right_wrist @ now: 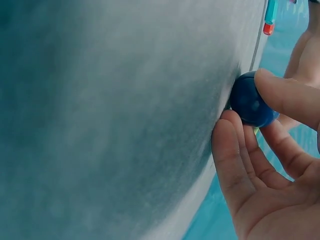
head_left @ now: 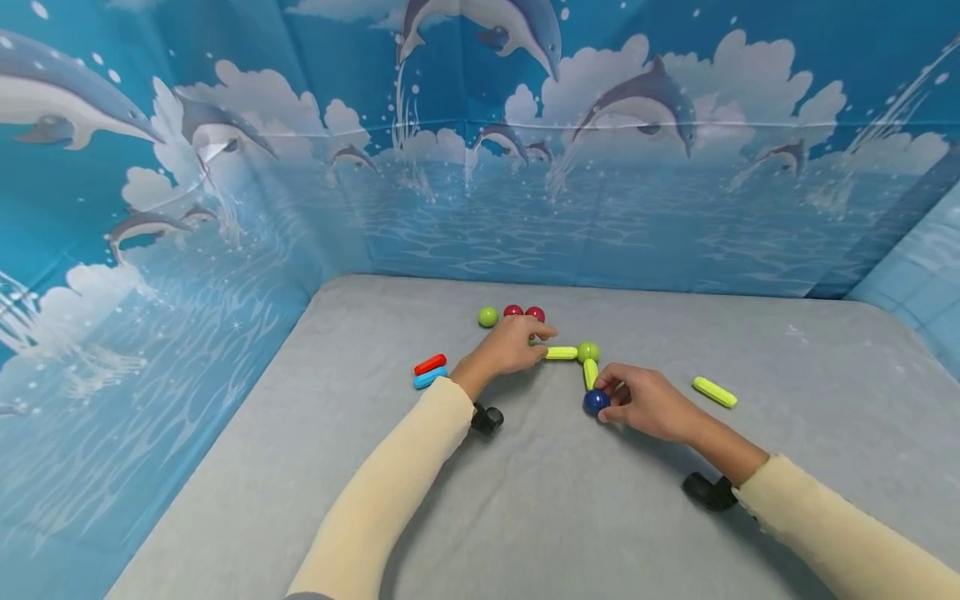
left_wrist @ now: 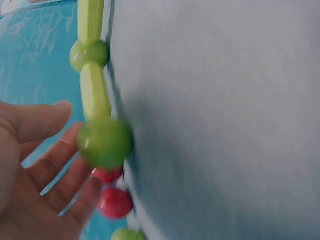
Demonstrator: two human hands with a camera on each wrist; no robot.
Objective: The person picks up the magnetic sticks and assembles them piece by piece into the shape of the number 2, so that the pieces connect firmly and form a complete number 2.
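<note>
In the head view a yellow-green stick runs to a green ball, from which a second yellow-green stick leads down to a blue ball. My right hand pinches that blue ball between thumb and fingers; the right wrist view shows the blue ball at the thumb tip. My left hand is at the chain's left end, fingers spread and relaxed. In the left wrist view, another green ball sits beside the fingers of my left hand, joined to a stick.
Behind my left hand lie a loose green ball and two red balls. A red stick and a blue stick are to the left, a yellow-green stick to the right, on the grey cloth.
</note>
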